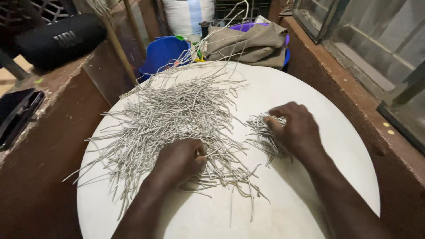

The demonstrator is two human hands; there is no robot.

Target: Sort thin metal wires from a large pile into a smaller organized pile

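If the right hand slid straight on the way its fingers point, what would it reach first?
The right hand points left across the white round table, resting on a small bundle of grey strands. Going on, it would probably meet the large grey strand pile first, past a narrow bare gap.

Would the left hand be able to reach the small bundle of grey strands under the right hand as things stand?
Probably yes: the left hand rests on the big pile, and only bare table and loose strands separate it from the small bundle.

Our one view from head height, looking steeply down and forward over our round white table (310, 177), close in, our forearms entering from the bottom edge
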